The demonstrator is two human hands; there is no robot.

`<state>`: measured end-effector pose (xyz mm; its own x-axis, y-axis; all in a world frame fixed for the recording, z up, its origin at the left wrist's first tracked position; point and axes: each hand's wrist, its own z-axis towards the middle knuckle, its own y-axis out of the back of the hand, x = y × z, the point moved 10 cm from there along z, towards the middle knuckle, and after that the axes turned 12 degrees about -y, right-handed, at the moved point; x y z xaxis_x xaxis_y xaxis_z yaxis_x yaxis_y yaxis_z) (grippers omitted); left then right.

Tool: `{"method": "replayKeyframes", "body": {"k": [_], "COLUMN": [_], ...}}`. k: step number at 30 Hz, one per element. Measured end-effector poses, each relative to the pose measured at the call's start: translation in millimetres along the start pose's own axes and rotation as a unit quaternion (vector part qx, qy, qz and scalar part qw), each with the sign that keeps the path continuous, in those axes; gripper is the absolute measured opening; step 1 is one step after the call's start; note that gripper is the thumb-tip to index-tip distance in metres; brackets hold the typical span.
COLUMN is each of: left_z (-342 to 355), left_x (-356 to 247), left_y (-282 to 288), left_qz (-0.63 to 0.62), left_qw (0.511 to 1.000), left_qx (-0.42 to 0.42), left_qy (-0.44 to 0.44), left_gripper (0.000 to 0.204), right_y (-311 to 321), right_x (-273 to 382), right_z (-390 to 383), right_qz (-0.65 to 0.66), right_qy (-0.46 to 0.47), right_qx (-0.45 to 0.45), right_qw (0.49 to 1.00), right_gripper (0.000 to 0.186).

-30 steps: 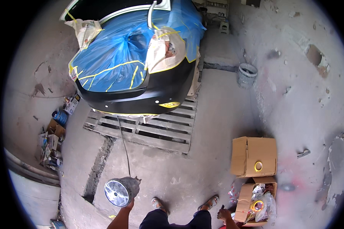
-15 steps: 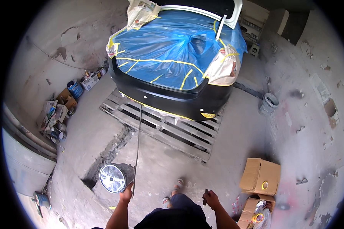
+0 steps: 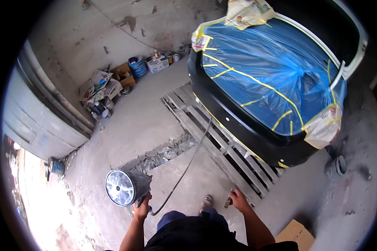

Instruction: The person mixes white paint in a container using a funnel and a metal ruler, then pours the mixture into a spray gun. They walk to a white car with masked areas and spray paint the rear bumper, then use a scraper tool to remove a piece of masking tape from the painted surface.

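My left hand [image 3: 143, 206] is closed around the handle of a spray gun. Its large round cup [image 3: 120, 188], with a pale, paint-smeared lid, faces up. From beneath the grip a dark hose [image 3: 182, 175] curves away over the floor towards the car. My right hand [image 3: 238, 201] is closed on a small brownish, narrow piece [image 3: 228, 198]; its exact kind I cannot make out. Beyond both hands stands the rear of a car with a matte black bumper [image 3: 238, 119], its opening covered by blue plastic sheet [image 3: 255, 71], yellow tape and newspaper [image 3: 324, 127].
Slatted pallets [image 3: 222, 146] lie under the bumper, beside a rubble-filled trench [image 3: 165, 154]. Cans, newspapers and a cardboard box [image 3: 123, 75] line the far-left wall. A grey bucket [image 3: 336, 166] stands right; another cardboard box [image 3: 295, 235] is near my right arm. A metal door [image 3: 42, 113] is at left.
The view has turned left, so the car now appears further right and the doorway shows more. The hose now bows in a curve. Both hands keep their hold.
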<state>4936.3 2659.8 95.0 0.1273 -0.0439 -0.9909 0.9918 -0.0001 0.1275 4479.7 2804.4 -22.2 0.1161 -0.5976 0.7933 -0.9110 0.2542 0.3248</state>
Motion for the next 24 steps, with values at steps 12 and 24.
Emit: {"method": "replayKeyframes", "body": {"k": [12,24], "left_z": [214,481], "left_x": [-16,-57], "left_y": [179,284], "left_qz": [0.093,0.055], "left_qw": [0.978,0.985], "left_qx": [-0.177,-0.160], "left_qy": [0.058,0.037], "left_gripper": [0.025,0.024], "right_y": [-259,-436], "right_x": [300,451], "right_z": [186,298], "right_qz": [-0.090,0.002], "right_qy": [0.113,0.093], "right_qx": [0.139,0.148], "right_qw": [0.980,0.985], "right_gripper": [0.024,0.017]}}
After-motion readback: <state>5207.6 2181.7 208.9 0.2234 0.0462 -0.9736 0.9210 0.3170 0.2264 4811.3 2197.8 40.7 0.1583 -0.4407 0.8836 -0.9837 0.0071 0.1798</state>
